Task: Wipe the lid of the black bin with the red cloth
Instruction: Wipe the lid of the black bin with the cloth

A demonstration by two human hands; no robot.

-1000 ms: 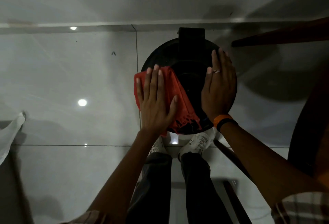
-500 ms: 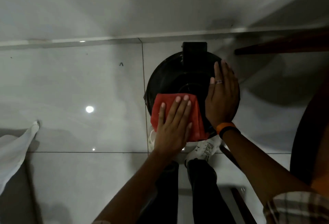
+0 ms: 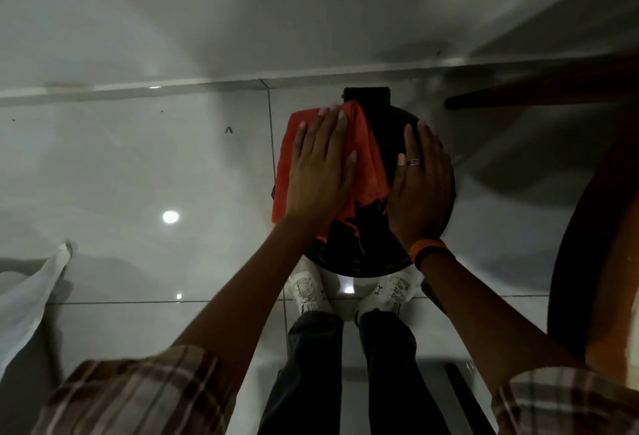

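Observation:
The round black bin lid [image 3: 366, 255] lies below me on the tiled floor, its hinge block against the wall. The red cloth [image 3: 366, 154] is spread over the lid's left and far part. My left hand [image 3: 320, 172] presses flat on the cloth, fingers stretched toward the hinge. My right hand [image 3: 420, 185] lies flat on the lid's right side, fingers together, a ring on one finger and an orange and black band at the wrist. It touches the cloth's right edge.
Glossy grey floor tiles [image 3: 138, 175] surround the bin. A dark wooden table edge [image 3: 581, 262] and a leg [image 3: 518, 96] stand at the right. A white cloth [image 3: 27, 296] hangs at the left. My white shoes [image 3: 307, 291] stand just before the bin.
My left hand has slid the red cloth from the near edge of the lid up to its far left part. The right hand stays on the lid's right side.

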